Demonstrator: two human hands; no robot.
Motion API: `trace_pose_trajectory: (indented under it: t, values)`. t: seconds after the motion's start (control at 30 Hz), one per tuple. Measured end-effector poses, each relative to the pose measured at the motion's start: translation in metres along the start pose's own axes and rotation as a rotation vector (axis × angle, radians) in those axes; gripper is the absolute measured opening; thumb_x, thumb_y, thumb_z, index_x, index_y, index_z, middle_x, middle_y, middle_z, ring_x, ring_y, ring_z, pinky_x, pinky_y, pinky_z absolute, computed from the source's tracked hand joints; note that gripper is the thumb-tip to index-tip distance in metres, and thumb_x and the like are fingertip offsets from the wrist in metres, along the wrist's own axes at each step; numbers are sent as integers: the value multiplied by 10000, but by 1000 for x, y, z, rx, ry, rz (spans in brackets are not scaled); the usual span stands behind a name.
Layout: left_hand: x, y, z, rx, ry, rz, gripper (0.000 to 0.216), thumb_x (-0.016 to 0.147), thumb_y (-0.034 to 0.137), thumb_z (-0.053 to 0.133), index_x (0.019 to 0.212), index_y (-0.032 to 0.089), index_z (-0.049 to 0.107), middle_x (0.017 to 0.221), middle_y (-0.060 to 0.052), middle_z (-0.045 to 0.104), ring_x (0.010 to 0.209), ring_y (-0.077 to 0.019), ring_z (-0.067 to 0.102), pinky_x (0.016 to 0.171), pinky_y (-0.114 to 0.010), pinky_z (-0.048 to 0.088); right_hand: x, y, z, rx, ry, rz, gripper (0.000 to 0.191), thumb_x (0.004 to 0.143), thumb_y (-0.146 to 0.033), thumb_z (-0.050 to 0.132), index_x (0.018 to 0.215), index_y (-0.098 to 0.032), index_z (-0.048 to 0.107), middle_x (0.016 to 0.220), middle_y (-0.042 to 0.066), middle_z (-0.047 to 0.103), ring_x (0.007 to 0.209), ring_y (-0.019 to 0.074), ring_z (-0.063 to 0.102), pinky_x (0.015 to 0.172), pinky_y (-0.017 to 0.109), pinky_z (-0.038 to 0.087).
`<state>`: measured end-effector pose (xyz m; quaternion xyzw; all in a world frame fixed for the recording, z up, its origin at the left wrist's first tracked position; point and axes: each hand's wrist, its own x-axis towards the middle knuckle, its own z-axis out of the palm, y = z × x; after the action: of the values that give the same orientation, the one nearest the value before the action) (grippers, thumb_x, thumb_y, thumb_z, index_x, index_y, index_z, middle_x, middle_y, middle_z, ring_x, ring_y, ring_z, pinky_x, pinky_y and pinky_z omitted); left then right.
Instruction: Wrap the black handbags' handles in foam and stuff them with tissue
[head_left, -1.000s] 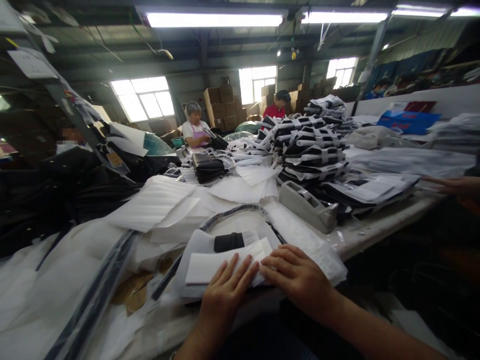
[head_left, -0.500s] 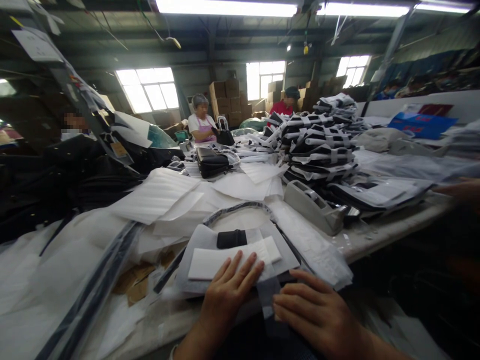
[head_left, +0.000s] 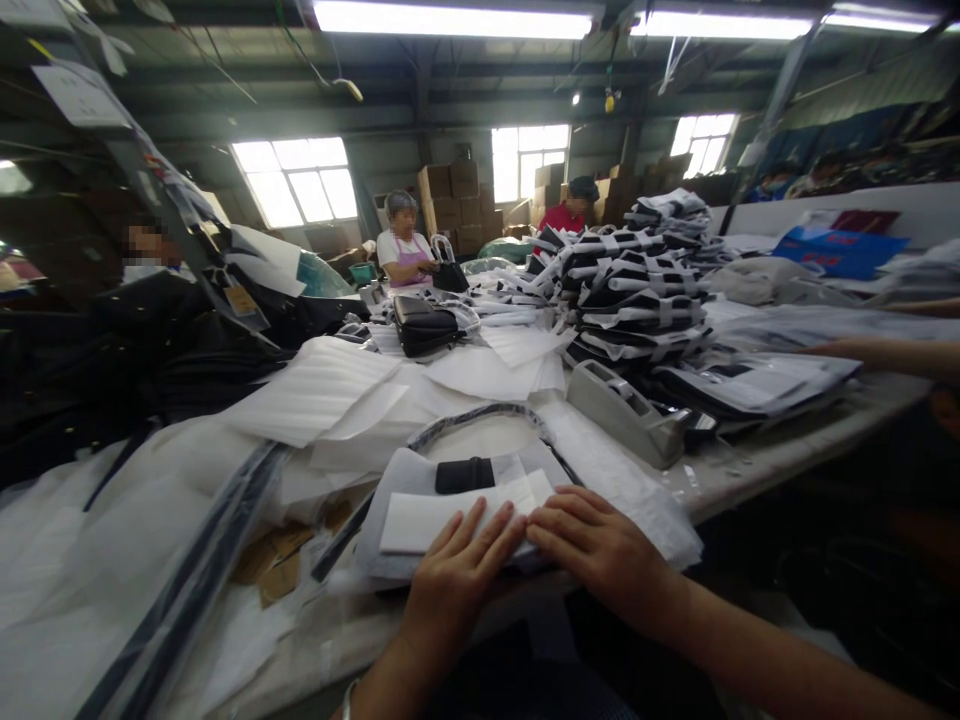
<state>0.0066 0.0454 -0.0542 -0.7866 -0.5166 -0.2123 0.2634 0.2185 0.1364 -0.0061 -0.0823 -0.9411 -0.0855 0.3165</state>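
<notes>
A handbag with a dark handle (head_left: pixel 484 413) lies on the table in front of me, wrapped in a thin white sheet (head_left: pixel 409 470). Its black strap tab (head_left: pixel 463 475) shows through near the middle. Across the wrapped front lies a folded strip of white foam (head_left: pixel 420 522). My left hand (head_left: pixel 461 565) rests flat on this strip, fingers stretched out. Beside it, my right hand (head_left: pixel 592 545) lies over the strip's right end and the bag's edge, its fingers extended and their tips meeting my left fingers. What is under the right palm is hidden.
A grey tape dispenser (head_left: pixel 630 415) stands right of the bag. Foam sheets (head_left: pixel 319 385) spread behind and left. Wrapped bags (head_left: pixel 637 285) are piled high at the back, near a black bag (head_left: pixel 424 325). A co-worker's arm (head_left: pixel 870 352) reaches in from the right.
My right hand has moved up from below the bag's front edge onto the foam strip; the clear tape strip beneath it is now mostly covered. My left hand stays nearly in place.
</notes>
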Motion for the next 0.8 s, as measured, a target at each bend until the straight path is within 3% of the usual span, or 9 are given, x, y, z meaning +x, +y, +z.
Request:
trace_pose_trajectory:
  t: [0.13, 0.23, 0.43, 0.57, 0.67, 0.8]
  values:
    - [0, -2, 1, -31, -22, -2, 497, 1013, 473, 356, 1440, 241, 457, 1448, 47, 518, 1279, -258, 560, 951, -414, 570, 6, 3, -2, -28, -104, -11, 232, 1009, -153, 448, 1139, -122, 637, 1079, 108, 692, 1027, 237, 613, 930, 397, 523]
    - [1, -3, -2, -59, -40, -12, 501, 1002, 480, 407, 1428, 225, 475, 1441, 30, 532, 1279, -275, 559, 954, -432, 570, 13, 7, -2, -45, -147, -22, 215, 1014, -177, 447, 1116, -136, 632, 1026, 100, 686, 952, 233, 612, 855, 379, 536]
    - [11, 6, -14, -189, -168, -122, 602, 915, 457, 600, 1445, 219, 439, 1428, 9, 557, 1305, -305, 534, 999, -507, 544, 10, 14, 8, -22, -154, -18, 208, 1014, -174, 436, 1067, -123, 630, 940, 90, 670, 855, 231, 592, 781, 376, 542]
    - [16, 15, -5, -190, -42, -218, 393, 942, 351, 567, 1310, 215, 557, 1297, -1, 668, 1214, -318, 613, 958, -570, 549, 4, 14, 10, 6, -121, 4, 227, 1017, -151, 413, 1086, -114, 627, 952, 94, 677, 844, 221, 593, 779, 363, 546]
    - [15, 16, 4, -160, 31, -189, 319, 972, 237, 496, 1279, 199, 574, 1260, 0, 690, 1181, -323, 636, 930, -583, 552, 2, 17, 8, 35, -93, -3, 247, 1028, -161, 392, 1051, -116, 635, 959, 91, 685, 852, 216, 599, 792, 361, 548]
    - [14, 13, 5, -136, 70, -154, 305, 992, 213, 464, 1273, 189, 582, 1252, 7, 694, 1161, -317, 649, 908, -557, 563, -2, 24, 3, 108, -72, -27, 272, 1044, -185, 374, 1112, -121, 630, 1037, 89, 696, 957, 210, 607, 872, 349, 541]
